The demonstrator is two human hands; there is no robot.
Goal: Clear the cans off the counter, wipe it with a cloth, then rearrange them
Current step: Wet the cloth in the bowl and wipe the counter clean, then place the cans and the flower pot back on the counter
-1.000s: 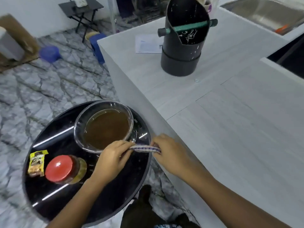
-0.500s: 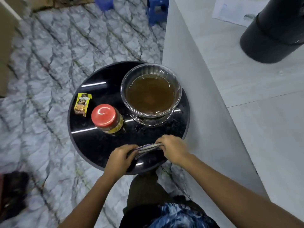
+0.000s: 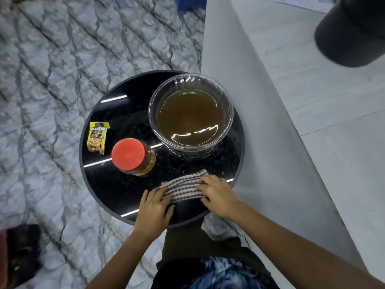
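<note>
A folded checked cloth point(image 3: 184, 187) lies flat on the near part of a round black table point(image 3: 116, 190). My left hand point(image 3: 154, 207) rests on the cloth's left end with fingers laid flat. My right hand point(image 3: 218, 195) presses its right end, fingers spread over it. A jar with a red lid point(image 3: 131, 156) stands left of centre on the table. The pale counter point(image 3: 312, 122) runs along the right, with a black cylindrical container point(image 3: 352, 36) at the top right.
A clear glass bowl of brown liquid point(image 3: 190, 113) sits at the table's far right, against the counter's side. A yellow sachet point(image 3: 96, 137) lies at the table's left. Marble-patterned floor surrounds the table. A paper sheet point(image 3: 302, 3) lies on the counter's far end.
The cloth, held stretched between both hands above the table, now lies flat on the table with both hands pressing on it. The view has tilted further down.
</note>
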